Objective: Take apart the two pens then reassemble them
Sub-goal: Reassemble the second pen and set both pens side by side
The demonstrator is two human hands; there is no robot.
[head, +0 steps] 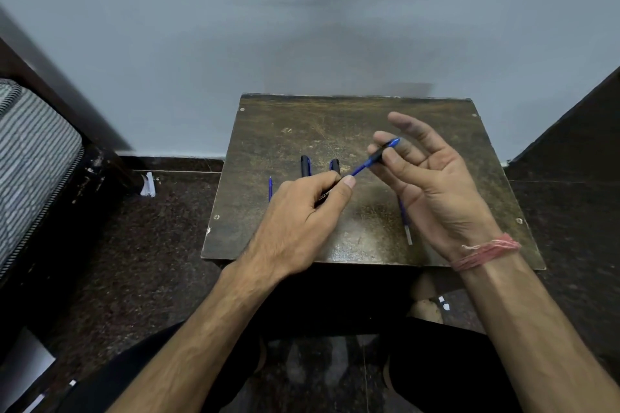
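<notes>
My left hand point(303, 208) grips a black pen barrel point(327, 194) above the small wooden table point(278, 131). A blue refill point(360, 169) runs up from the barrel to a black and blue tip section point(385, 149). My right hand point(426, 174) pinches that tip section between thumb and fingers, palm turned up. On the table lie a black cap point(305, 166), a second black piece with a blue clip point(334, 166), a thin blue refill point(270, 188) at the left, and another blue part with a grey end point(405, 223) partly hidden under my right hand.
The table stands against a pale blue wall point(302, 27). A striped mattress on a dark frame point(33, 161) is at the left, dark furniture point(577, 131) at the right. Paper scraps point(147, 185) lie on the dark floor. My knees are below the table's front edge.
</notes>
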